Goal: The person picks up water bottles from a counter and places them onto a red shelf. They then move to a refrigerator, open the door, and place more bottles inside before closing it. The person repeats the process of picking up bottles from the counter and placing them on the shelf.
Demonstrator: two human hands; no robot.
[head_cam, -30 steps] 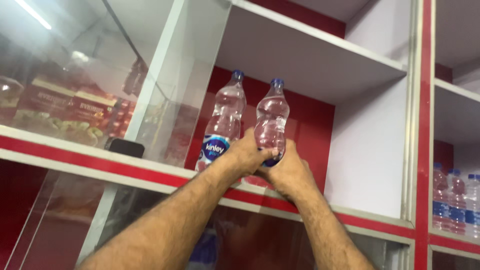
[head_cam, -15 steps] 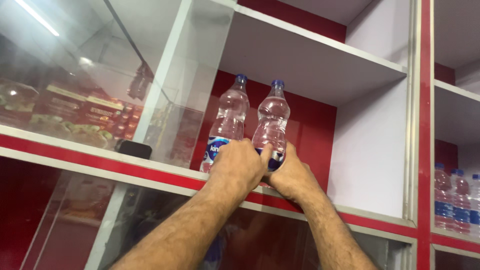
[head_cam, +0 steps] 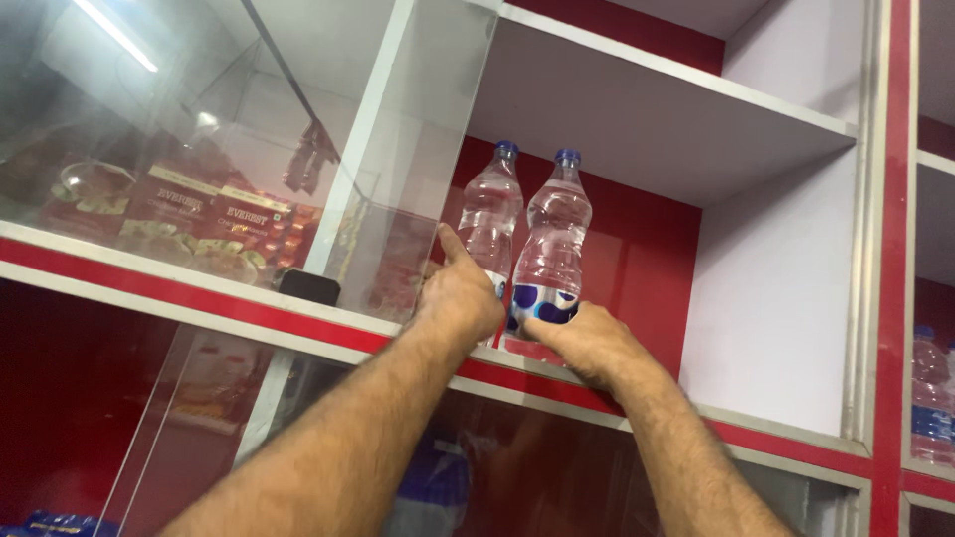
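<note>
Two clear plastic water bottles with blue caps, upright and side by side on a white shelf with a red front edge (head_cam: pixel 597 393), against a red back panel. Left bottle (head_cam: pixel 489 214) touching or just beside right bottle (head_cam: pixel 553 234); cannot tell which. Left hand (head_cam: pixel 460 298) at about 6 o'clock of the left bottle, covering its lower part, back of the hand toward the camera, thumb raised along the bottle's side toward 12 o'clock, fingers wrapped round the far side and hidden, so their spread cannot be told. Right hand (head_cam: pixel 587 343) at about 5 o'clock of the right bottle, fingers held together and laid against the base just under the blue-and-white label. Both forearms rising from the lower edge of the view toward the shelf.

At 9 o'clock of the bottles, a clear glass pane (head_cam: pixel 199 199) with reflections, red packets (head_cam: pixel 214 224) behind it, and a small black block (head_cam: pixel 308 286) on the shelf edge. At 3 o'clock, a white side wall (head_cam: pixel 766 288), then a red upright post (head_cam: pixel 890 298). Beyond the post, more clear bottles with blue labels (head_cam: pixel 930 403), well apart from the hands. White shelf board (head_cam: pixel 647 109) overhead at 12 o'clock.
</note>
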